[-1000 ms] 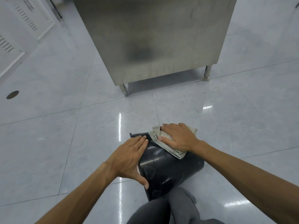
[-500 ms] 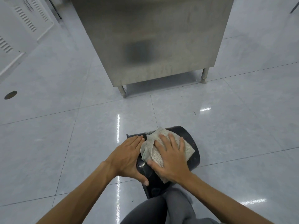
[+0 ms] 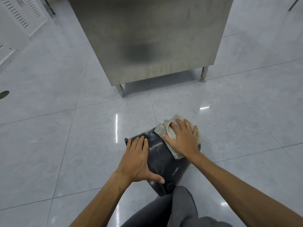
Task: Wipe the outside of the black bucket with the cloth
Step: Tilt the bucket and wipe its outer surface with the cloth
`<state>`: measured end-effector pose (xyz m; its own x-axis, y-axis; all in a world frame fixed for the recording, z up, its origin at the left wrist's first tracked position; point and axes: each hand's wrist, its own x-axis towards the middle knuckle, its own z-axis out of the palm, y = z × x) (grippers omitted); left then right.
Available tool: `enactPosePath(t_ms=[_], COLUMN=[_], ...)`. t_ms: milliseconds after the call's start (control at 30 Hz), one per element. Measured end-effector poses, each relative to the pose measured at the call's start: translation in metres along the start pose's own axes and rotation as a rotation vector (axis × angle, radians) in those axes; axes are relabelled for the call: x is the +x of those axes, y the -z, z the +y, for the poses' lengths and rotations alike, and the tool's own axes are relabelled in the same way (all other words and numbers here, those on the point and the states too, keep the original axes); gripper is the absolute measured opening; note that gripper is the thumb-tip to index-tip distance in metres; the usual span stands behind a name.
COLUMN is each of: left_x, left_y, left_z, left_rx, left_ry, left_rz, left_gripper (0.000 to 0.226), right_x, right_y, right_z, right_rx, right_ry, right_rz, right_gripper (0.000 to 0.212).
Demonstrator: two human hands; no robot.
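Note:
The black bucket [image 3: 162, 159] lies on its side on the tiled floor just in front of my knee. My left hand [image 3: 137, 158] rests flat on its left side, thumb spread across the wall, holding it steady. My right hand [image 3: 183, 141] presses a folded pale grey cloth [image 3: 165, 127] onto the bucket's upper right side, fingers spread over the cloth. The bucket's far end is hidden under the cloth and hand.
A stainless steel cabinet [image 3: 147, 38] on short legs stands a tile's length ahead. White vented panels [image 3: 19, 18] lean at the upper left. A dark floor drain [image 3: 4, 94] sits at the far left. My grey trouser leg [image 3: 177, 208] is at the bottom.
My right hand slid the cloth from the bucket's middle near my left hand back up and to the right. The left hand stayed in place on the bucket.

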<state>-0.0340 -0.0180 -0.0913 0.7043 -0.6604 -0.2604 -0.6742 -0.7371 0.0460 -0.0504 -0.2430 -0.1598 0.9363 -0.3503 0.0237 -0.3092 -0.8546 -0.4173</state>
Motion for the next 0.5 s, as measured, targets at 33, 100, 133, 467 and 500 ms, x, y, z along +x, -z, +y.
enactPosePath(t_ms=[33, 100, 133, 467, 500], left_x=[-0.001, 0.0, 0.002, 0.013, 0.014], left_y=[0.0, 0.0, 0.0, 0.002, 0.002], left_z=[0.001, 0.0, -0.002, -0.007, -0.007], left_rx=[0.005, 0.009, 0.011, -0.101, -0.102], left_ry=[-0.001, 0.006, 0.007, 0.056, 0.059], left_rz=[-0.007, -0.005, 0.002, 0.033, 0.017], left_gripper=[0.155, 0.157, 0.157, 0.159, 0.157], right_x=[-0.005, -0.021, -0.032, -0.054, -0.041], right_y=[-0.001, -0.004, -0.006, -0.018, -0.017], right_z=[-0.004, -0.015, -0.022, -0.036, -0.034], right_rx=[0.0, 0.022, 0.044, 0.292, 0.275], right_ry=[-0.02, -0.046, -0.045, -0.047, -0.078], right_rz=[-0.011, -0.032, -0.03, 0.022, 0.028], right_gripper=[0.084, 0.089, 0.091, 0.072, 0.071])
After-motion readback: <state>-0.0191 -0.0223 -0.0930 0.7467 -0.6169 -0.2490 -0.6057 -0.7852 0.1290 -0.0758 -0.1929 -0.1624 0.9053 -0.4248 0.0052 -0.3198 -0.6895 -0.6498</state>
